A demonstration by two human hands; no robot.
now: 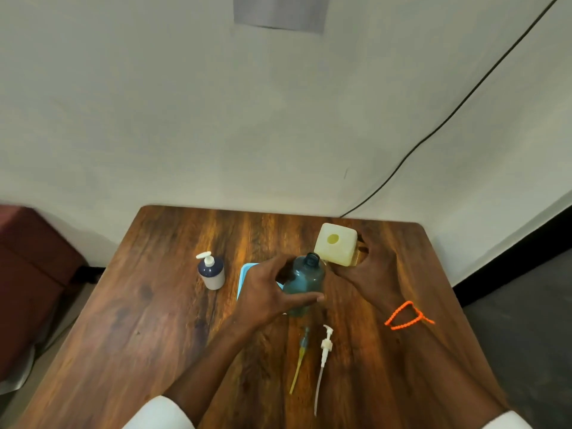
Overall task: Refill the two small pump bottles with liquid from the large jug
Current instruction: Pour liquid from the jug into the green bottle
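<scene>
The left hand [263, 292] curls round a blue-green translucent bottle [305, 281], thumb across its near side and fingers wrapped behind, holding it upright near the middle of the worktop [148, 311]. The bottle's neck is open, with no pump in it. The right hand [368, 274] reaches past the bottle and grips the large pale yellow jug [335, 244], fingers spread along its right and near sides; the jug stands just beyond the bottle, toward the far right corner of the worktop, its round mouth uncapped. An orange beaded band [405, 315] circles the right wrist.

Partly hidden under the left hand lies a light blue tray [246, 274]. Left of it, well apart from the hands, stands a second small bottle [212, 270], dark blue above and white below, with its white pump fitted. Toward the near edge two loose pumps lie side by side: one white [325, 351] with a long clear tube, the other [301, 351] blue-tinted with a yellowish tube. A black cable [448, 116] runs down the wall behind the worktop.
</scene>
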